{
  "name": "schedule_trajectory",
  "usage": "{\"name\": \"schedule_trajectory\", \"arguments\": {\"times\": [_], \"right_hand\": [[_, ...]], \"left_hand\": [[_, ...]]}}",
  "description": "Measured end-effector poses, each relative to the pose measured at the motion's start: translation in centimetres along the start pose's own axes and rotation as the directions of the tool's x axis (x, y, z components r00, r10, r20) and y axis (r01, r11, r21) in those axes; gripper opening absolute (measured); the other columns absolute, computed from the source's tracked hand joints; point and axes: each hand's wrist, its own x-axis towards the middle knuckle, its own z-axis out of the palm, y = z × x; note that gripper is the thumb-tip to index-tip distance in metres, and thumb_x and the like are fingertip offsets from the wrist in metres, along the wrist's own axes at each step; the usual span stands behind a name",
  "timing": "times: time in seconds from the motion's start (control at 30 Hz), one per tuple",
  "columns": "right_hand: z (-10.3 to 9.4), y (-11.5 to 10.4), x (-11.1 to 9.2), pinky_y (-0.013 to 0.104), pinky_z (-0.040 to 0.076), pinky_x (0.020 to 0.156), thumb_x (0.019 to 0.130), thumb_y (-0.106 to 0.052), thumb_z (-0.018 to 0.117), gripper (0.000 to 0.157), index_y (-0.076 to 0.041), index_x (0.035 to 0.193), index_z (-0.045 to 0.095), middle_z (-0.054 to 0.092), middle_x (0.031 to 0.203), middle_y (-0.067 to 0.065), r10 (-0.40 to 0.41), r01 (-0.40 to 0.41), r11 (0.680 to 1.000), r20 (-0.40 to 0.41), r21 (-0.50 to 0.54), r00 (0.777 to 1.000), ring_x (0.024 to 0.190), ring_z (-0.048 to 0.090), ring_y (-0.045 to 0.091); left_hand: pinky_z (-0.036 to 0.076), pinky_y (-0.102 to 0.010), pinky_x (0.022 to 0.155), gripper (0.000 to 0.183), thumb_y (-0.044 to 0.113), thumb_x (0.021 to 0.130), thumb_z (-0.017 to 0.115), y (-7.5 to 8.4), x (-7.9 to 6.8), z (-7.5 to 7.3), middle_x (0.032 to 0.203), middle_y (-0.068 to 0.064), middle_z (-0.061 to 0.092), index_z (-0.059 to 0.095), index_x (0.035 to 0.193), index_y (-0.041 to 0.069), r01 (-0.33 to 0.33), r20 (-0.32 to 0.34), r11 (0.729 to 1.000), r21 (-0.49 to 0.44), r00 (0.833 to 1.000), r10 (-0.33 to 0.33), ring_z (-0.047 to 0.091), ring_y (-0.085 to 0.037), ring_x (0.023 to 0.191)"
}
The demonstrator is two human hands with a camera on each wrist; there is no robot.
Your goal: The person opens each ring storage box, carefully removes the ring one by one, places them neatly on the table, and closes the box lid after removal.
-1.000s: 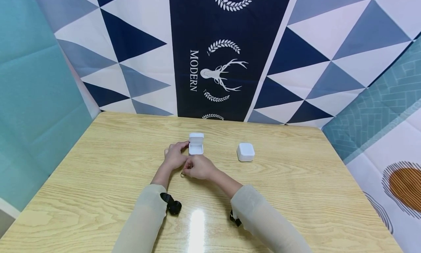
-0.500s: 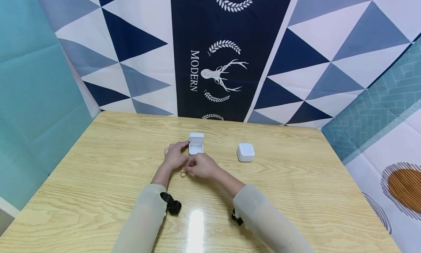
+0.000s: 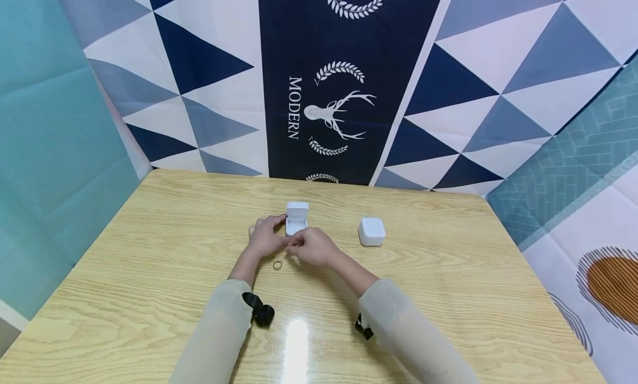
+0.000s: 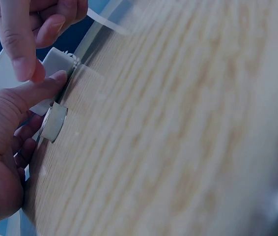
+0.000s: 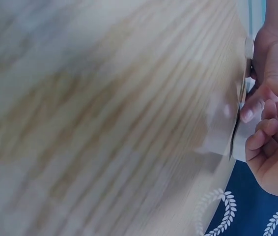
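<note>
A small white ring box [image 3: 297, 209] stands on the table with its lid raised. My left hand [image 3: 266, 237] holds it, fingers at its left side and the thumb along its front. A thin ring [image 3: 277, 269] stands on the wood just in front of that hand; in the left wrist view the ring [image 4: 55, 123] shows as a wide pale band near the thumb. My right hand [image 3: 315, 246] is at the box's front right corner, close to the left thumb. In the right wrist view its fingers [image 5: 269, 128] are curled, with the thumb and index fingertips together and nothing visible between them.
A second white box [image 3: 371, 231], closed and rounded, sits to the right on the wooden table [image 3: 438, 273]. Patterned cloth [image 3: 219, 85] hangs behind the table's far edge. A black camera [image 3: 264, 316] is strapped to the left wrist.
My right hand has moved off the ring, away and to the right, up to the front of the ring box. The ring stays on the table. My left hand has stayed at the box.
</note>
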Motion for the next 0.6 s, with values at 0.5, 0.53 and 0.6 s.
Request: {"name": "schedule_trajectory", "arguments": {"times": [0.5,0.53,0.6], "right_hand": [[-1.2,1.0,-0.1,0.021,0.037,0.048,0.081,-0.029,0.061,0.016,-0.015,0.081,0.069,0.058,0.062,-0.004,0.038,-0.034,0.998,-0.065,0.06,0.997,0.052,0.046,0.007],[-1.3,1.1,-0.1,0.021,0.037,0.049,0.081,-0.029,0.062,0.016,-0.015,0.081,0.069,0.058,0.062,-0.004,0.042,-0.037,0.997,-0.072,0.06,0.997,0.053,0.046,0.007],[-1.5,1.3,-0.1,0.021,0.037,0.049,0.08,-0.029,0.062,0.016,-0.015,0.08,0.07,0.058,0.062,-0.004,0.044,-0.038,0.997,-0.092,0.064,0.995,0.054,0.046,0.008]], "left_hand": [[0.019,-0.038,0.083,0.072,0.043,0.069,0.071,-0.1,-0.1,0.1,0.132,-0.003,0.046,0.044,0.131,0.019,-0.014,-0.005,1.0,-0.017,1.0,0.014,0.037,-0.024,0.112],[0.019,-0.038,0.083,0.073,0.044,0.068,0.071,-0.1,-0.1,0.1,0.132,-0.003,0.046,0.044,0.13,0.02,-0.014,-0.005,1.0,-0.019,1.0,0.014,0.037,-0.024,0.112],[0.019,-0.038,0.084,0.075,0.048,0.066,0.071,-0.1,-0.1,0.1,0.133,-0.004,0.046,0.044,0.13,0.02,-0.016,-0.007,1.0,-0.022,1.0,0.016,0.038,-0.024,0.112]]}}
